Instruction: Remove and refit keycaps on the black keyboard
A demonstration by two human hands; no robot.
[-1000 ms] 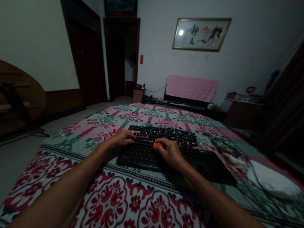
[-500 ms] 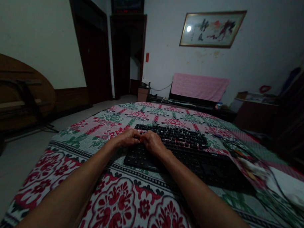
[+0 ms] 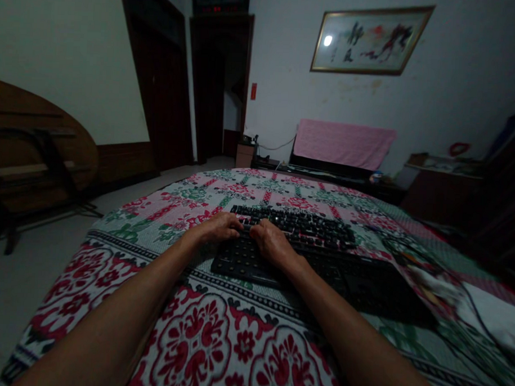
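One keyboard base (image 3: 242, 263), black and dotted with small round studs, lies on a flowered cloth (image 3: 196, 329), well in from the cloth's left and far edges. Just beyond its long far edge, on the side toward the cloth's far edge, loose black keys (image 3: 313, 226) stand in several rows, too many and too dim to count; no letters on them or brand on the base can be read. Two hands meet the base near its far left corner, close together but apart. The left hand (image 3: 223, 226) is bent, thumb near fingers; whether it grips anything cannot be told. The right hand (image 3: 273, 238) is curled nearly closed over the base, its fingertips hidden, so its hold cannot be told either. Toward the cloth's right edge lie a white bundle (image 3: 494, 314) and dark cables (image 3: 483, 318). On the wall hang one framed picture (image 3: 372, 40), with two large dark characters and smaller writing too blurred to read, and one red tag (image 3: 253, 91). Above the doorway, a display (image 3: 219, 10) glows with red marks, illegible. One pink towel (image 3: 343, 144) hangs below the picture.
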